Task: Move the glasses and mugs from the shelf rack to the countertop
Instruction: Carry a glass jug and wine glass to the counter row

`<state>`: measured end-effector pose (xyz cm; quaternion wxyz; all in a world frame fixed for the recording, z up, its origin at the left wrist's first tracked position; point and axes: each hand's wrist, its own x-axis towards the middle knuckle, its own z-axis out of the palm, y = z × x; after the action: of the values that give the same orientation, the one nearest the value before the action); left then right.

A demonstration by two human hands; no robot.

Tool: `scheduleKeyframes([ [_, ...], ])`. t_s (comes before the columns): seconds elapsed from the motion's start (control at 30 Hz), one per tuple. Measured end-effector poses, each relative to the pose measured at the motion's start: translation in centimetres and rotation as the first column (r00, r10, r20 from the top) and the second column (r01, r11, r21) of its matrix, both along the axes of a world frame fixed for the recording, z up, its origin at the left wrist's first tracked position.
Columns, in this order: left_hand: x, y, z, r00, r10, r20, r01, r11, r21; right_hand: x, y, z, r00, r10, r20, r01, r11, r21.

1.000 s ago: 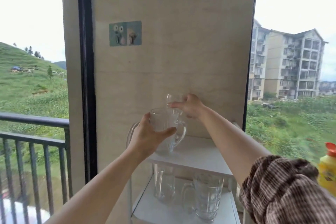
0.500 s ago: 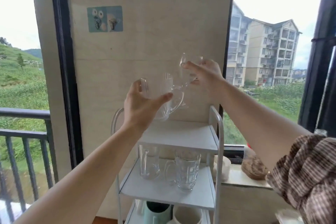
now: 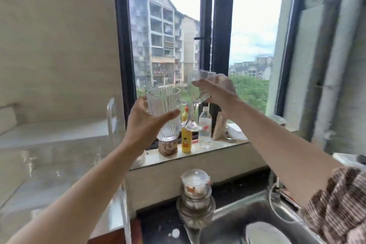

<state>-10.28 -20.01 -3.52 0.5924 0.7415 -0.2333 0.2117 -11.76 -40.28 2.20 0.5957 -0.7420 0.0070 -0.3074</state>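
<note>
My left hand [image 3: 145, 123] is shut on a clear ribbed glass mug [image 3: 165, 112] with a handle on its right side, held upright in mid-air. My right hand [image 3: 218, 89] grips a clear stemmed glass [image 3: 196, 93] by its bowl, tilted, just right of the mug. Both are in front of the window, above the sill. The white shelf rack [image 3: 116, 136] shows only as a blurred frame at the left. The dark countertop [image 3: 158, 228] lies below, next to the sink.
On the window sill [image 3: 198, 152] stand a jar of nuts [image 3: 168, 147], a yellow bottle [image 3: 186, 138] and a clear bottle [image 3: 205, 125]. Stacked lidded containers [image 3: 195, 190] sit on the counter. A steel sink [image 3: 247, 218] with a white plate [image 3: 263, 233] and a tap [image 3: 274, 184] is at lower right.
The view has swung right from the shelf rack to the window and sink. Both hands have carried the mug and the stemmed glass along, away from the rack.
</note>
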Motion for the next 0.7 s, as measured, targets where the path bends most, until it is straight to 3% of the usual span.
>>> scheduleKeyframes([
  [0.37, -15.9, -28.3, -7.7, 0.907, -0.371, -0.198, 0.393, 0.916, 0.086, -25.4, -26.4, -8.4, 0.907, -0.388, -0.161, 0.39, 0.921, -0.024],
  [0.57, -26.4, -43.7, -11.5, 0.793, -0.552, -0.257, 0.588, 0.804, 0.09, -40.7, -38.4, -11.9, 0.758, -0.6, -0.255, 0.604, 0.794, -0.073],
  [0.7, -32.8, -52.9, -13.2, 0.665, -0.687, -0.293, 0.735, 0.672, 0.091, -49.8, -44.6, -13.7, 0.654, -0.706, -0.271, 0.719, 0.692, -0.067],
])
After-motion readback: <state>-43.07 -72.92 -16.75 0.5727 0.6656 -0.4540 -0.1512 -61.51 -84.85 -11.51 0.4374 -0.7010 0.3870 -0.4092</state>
